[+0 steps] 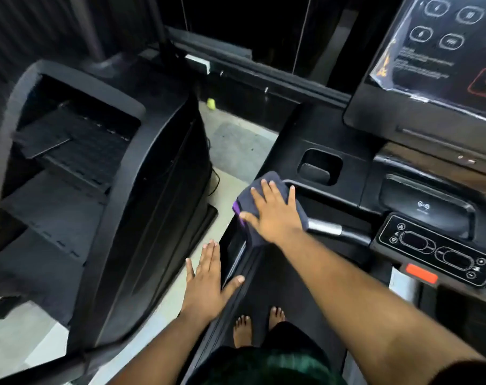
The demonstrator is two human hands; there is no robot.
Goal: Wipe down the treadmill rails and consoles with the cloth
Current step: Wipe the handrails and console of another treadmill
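- On the left side of the black treadmill console (333,151), the right hand (275,215) presses flat, fingers straight and spread, on a dark grey folded cloth with a purple edge (260,184).
- Under that cloth lies the left end of the black handrail, just beside its silver grip sensor (325,227).
- Lower left, the left hand (208,282) hangs with fingers straight, holding nothing.
- 2 bare feet (260,326) stand on the black belt.
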